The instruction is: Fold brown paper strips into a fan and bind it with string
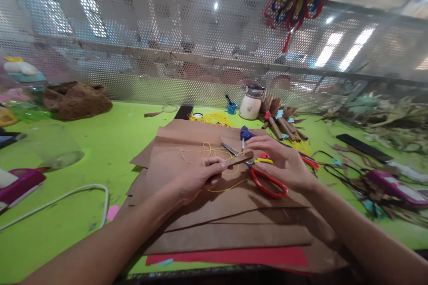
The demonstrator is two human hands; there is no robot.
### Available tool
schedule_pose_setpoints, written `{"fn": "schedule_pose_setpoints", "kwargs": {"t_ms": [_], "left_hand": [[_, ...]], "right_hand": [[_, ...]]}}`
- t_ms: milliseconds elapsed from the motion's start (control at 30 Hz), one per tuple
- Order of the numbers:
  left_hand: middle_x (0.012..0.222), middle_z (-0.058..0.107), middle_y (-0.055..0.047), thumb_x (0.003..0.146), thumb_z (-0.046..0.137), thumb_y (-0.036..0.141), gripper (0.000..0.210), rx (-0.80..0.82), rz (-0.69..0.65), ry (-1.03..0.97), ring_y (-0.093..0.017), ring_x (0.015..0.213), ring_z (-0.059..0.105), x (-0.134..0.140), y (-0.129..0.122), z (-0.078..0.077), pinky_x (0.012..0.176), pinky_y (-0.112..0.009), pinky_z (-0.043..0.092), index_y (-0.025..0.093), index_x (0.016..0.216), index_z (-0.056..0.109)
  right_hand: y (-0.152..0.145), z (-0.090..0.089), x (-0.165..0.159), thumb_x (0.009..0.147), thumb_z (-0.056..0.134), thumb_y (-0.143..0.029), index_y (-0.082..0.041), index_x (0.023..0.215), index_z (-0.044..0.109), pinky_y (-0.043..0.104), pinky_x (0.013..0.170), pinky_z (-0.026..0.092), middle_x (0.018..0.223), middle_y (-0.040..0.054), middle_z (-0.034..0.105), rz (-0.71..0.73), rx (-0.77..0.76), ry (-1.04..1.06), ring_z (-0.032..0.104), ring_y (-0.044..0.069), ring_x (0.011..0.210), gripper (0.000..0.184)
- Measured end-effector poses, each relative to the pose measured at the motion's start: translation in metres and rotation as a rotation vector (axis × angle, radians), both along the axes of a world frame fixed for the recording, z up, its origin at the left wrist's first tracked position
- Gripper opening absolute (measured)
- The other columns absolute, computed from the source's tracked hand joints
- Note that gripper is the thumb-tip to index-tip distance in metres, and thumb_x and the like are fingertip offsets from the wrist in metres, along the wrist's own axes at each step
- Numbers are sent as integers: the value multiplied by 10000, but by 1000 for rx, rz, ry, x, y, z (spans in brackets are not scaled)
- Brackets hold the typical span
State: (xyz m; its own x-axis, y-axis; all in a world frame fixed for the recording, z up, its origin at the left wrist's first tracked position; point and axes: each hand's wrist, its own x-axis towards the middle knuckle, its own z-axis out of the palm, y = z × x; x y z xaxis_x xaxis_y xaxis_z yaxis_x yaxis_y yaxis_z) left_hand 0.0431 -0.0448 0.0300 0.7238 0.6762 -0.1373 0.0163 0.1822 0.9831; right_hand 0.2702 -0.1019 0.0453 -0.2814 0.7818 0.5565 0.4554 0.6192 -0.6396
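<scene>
My left hand [211, 173] is closed, pinching a narrow folded strip of brown paper [241, 158] that points to the right. A thin yellow thread [207, 148] runs by my left fingers and loops over the brown paper sheets [197, 218]. My right hand [284, 162] hovers just beyond the strip's right end, fingers and thumb apart, with nothing visible gripped. Scissors with red handles [269, 183] lie on the sheets below and partly behind the strip, blades to the upper left. A small yellow-handled item [264, 160] shows between my right thumb and fingers. Behind that sits a blue-tipped tool [246, 133].
Behind the sheets are a white jar [250, 103], rolled brown paper bundles [284, 120] and yellow shreds [217, 119]. Purple devices [23, 185] flank both sides, with a white cable [80, 189] at left and black cords at right. A perforated metal screen [167, 53] borders the back.
</scene>
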Motion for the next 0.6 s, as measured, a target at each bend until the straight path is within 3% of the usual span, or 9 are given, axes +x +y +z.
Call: {"fn": "schedule_pose_setpoints", "kwargs": {"t_ms": [133, 333, 433, 600], "left_hand": [[490, 368, 76, 778, 596, 439, 328, 68, 37, 38, -51, 445, 246, 3, -2, 0, 440, -224, 149, 156, 660, 481], [502, 376, 79, 759, 606, 468, 335, 124, 50, 113, -60, 453, 257, 5, -3, -1, 452, -227, 149, 137, 807, 583], [507, 390, 80, 761, 613, 449, 315, 103, 42, 88, -58, 461, 258, 5, -4, 0, 458, -222, 154, 140, 815, 577], [501, 381, 83, 772, 609, 415, 304, 98, 28, 81, -59, 463, 248, 5, -4, 0, 460, -220, 153, 136, 892, 591]], "right_hand": [[1, -10, -6, 826, 613, -323, -219, 1199, 545, 386, 893, 495, 1165, 101, 597, -137, -214, 222, 585, 220, 1050, 393], [11, -25, -26, 770, 652, -428, -177, 1155, 566, 336, 719, 518, 947, 77, 654, -400, -299, 137, 616, 197, 823, 468], [12, -25, -28, 758, 659, -423, -154, 1109, 581, 319, 681, 505, 875, 61, 649, -384, -338, 232, 605, 178, 754, 450], [8, -21, -28, 733, 688, -420, -143, 1120, 543, 292, 604, 481, 714, 6, 614, -257, -534, 473, 583, 139, 617, 497]]}}
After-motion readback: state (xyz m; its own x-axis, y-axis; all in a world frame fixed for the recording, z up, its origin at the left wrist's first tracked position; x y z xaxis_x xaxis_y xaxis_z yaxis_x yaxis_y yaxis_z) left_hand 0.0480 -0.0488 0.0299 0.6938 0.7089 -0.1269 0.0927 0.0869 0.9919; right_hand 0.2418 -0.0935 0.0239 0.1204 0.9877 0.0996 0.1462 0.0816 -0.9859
